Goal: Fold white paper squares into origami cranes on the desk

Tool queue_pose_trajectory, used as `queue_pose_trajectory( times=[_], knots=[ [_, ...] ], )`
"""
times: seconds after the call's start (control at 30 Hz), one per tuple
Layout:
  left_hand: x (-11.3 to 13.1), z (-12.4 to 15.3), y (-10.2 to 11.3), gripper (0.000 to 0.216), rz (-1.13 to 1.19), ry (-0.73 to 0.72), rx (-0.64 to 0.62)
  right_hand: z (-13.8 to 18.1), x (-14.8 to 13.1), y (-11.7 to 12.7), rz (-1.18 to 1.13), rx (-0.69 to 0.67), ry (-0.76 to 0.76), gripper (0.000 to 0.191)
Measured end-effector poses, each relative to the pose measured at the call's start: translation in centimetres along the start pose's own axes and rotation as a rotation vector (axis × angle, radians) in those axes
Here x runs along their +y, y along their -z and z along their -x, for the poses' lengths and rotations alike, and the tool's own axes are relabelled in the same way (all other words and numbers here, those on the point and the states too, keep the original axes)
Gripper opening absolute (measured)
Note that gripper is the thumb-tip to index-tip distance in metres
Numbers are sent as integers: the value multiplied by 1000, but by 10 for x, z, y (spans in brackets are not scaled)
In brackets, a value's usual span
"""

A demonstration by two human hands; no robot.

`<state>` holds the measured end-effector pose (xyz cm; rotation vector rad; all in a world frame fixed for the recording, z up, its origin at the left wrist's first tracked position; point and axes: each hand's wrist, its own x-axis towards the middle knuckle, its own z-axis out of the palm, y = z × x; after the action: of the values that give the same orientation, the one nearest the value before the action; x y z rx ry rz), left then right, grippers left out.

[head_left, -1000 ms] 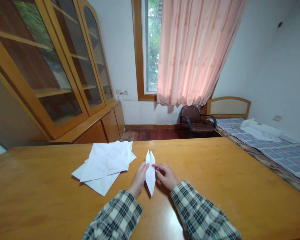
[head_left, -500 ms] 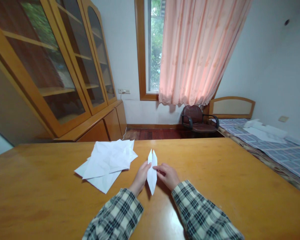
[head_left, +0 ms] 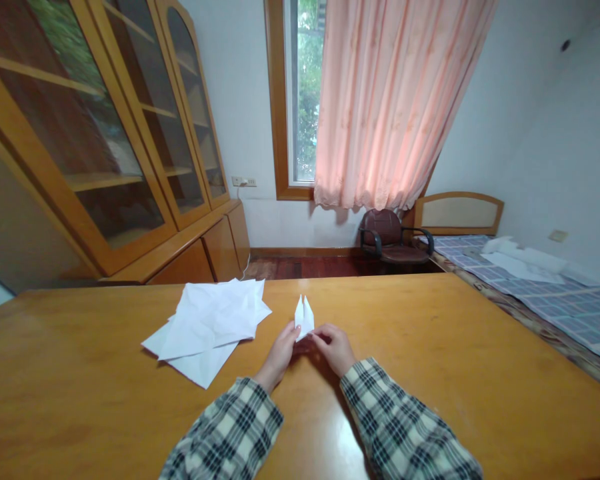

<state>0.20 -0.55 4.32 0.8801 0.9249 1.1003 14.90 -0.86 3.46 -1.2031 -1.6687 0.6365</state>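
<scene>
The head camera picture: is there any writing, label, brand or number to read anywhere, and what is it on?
None can be read. The folded paper between the left hand and right hand is blank white, as are the loose sheets on the table.

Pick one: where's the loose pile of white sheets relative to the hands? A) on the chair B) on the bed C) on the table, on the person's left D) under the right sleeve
C: the pile of white sheets lies on the table, beyond and beside the left hand, while both hands pinch the folded paper.
</scene>
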Motion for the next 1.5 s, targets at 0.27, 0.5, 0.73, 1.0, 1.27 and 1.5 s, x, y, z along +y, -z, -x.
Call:
queue_pose_trajectory(
  times=[0.27,0.5,0.73,1.0,1.27,1.5],
  knots=[
    [-3,-1,0,34,-47,-17,-1,-1,-2,-1,-50,26,-85,19],
    [0,5,-3,42,-68,-43,-39,-1,4,-2,-14,48,-122,26],
    [-2,2,-4,51,-178,-106,-111,-1,2,-3,-51,34,-138,29],
    [-6,0,-4,44,-175,-118,-95,1,1,-5,-90,47,-153,27],
    [-5,0,-5,47,-153,-114,-75,3,1,-5,-127,38,-158,27],
    [-1,1,-5,47,-149,-91,-59,3,1,-6,-125,5,-171,31]
  ],
)
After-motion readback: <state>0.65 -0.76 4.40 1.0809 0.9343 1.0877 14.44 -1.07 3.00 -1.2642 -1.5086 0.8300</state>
